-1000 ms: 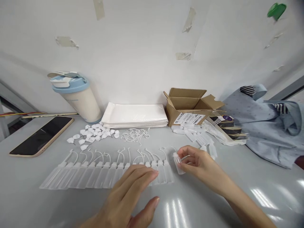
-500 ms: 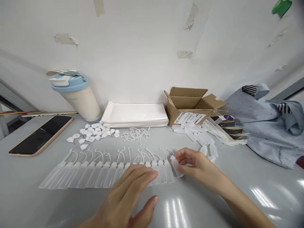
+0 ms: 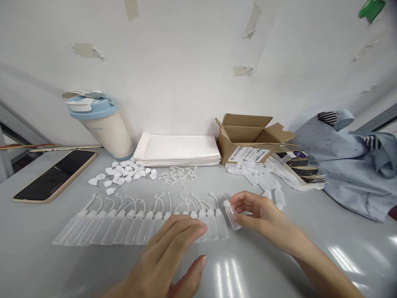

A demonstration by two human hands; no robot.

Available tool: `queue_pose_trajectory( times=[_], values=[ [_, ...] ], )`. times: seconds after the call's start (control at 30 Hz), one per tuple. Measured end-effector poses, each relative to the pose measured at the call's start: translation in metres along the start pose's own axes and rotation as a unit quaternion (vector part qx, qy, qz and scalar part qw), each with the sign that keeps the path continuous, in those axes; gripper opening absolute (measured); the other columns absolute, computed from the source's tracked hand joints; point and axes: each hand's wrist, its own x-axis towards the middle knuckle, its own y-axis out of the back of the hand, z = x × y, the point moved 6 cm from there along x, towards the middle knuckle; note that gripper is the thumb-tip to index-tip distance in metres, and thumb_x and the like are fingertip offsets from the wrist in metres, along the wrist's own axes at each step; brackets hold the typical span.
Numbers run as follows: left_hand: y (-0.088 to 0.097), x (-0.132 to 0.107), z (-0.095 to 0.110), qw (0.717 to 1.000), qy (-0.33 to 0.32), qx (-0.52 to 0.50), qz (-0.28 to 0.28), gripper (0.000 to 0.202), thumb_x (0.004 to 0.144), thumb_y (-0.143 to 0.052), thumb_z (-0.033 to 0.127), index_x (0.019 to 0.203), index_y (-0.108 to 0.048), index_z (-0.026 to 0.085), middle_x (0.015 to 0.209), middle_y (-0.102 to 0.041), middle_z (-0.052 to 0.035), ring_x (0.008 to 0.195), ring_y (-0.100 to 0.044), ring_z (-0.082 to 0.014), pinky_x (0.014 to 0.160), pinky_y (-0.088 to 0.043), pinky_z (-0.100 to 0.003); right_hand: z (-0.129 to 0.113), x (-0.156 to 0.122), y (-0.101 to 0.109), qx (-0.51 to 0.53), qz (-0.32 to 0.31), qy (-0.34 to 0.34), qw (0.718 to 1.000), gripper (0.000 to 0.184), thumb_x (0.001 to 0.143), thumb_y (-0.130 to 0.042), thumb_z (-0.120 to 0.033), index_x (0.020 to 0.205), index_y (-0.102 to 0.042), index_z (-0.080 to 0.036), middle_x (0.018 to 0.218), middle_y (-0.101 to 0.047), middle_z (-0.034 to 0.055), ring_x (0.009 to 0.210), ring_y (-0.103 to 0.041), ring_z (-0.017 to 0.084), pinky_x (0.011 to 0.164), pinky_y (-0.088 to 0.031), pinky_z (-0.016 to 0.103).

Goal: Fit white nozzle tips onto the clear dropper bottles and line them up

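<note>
A row of small translucent plastic bottles (image 3: 119,227) lies side by side on the grey table, with white cords at their necks. My left hand (image 3: 170,248) is over the row's right part, fingers stretched and thumb apart, hiding several bottles; nothing shows in its grasp. At the right end of the row, my right hand (image 3: 257,213) pinches a single bottle (image 3: 232,216) between thumb and fingers. This bottle leans a little, its neck up and left, apart from the last one in the row. A white cord extends from its neck.
Behind the row lie white caps (image 3: 124,171), loose white cords (image 3: 178,176) and a stack of white envelopes (image 3: 178,149). More loose bottles (image 3: 262,180) lie near a cardboard box (image 3: 248,136). A phone (image 3: 56,176) and a tumbler (image 3: 102,128) stand left; blue cloth (image 3: 350,165) lies right.
The bottle in my right hand stays beside the row's end, with the fingers slightly shifted on it. My left hand keeps its place. The whole view has drifted slightly.
</note>
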Motion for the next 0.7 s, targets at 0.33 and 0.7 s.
queue_pose_trajectory(
  times=[0.33, 0.7],
  values=[
    [0.0006, 0.0026, -0.0011, 1.0, 0.0, 0.011, 0.0, 0.03, 0.091, -0.049, 0.008, 0.12, -0.052, 0.012, 0.108, -0.068, -0.0088, 0.104, -0.063, -0.0202, 0.092, -0.055, -0.035, 0.004, 0.0025, 0.0036, -0.055, 0.037, 0.011, 0.998, 0.012, 0.076, -0.066, -0.026, 0.084, -0.062, -0.02, 0.084, -0.064, 0.0028, 0.081, -0.062, 0.02, 0.071, -0.051, 0.032],
    [0.0009, 0.0029, -0.0002, 1.0, 0.0, 0.017, 0.001, 0.029, 0.091, -0.049, 0.008, 0.12, -0.051, 0.013, 0.108, -0.068, -0.0082, 0.103, -0.063, -0.019, 0.093, -0.054, -0.033, 0.0065, 0.0021, -0.0043, -0.011, -0.014, -0.012, 1.0, 0.012, 0.073, -0.067, -0.022, 0.084, -0.063, -0.018, 0.082, -0.062, 0.0016, 0.077, -0.059, 0.017, 0.07, -0.048, 0.03]
  ],
)
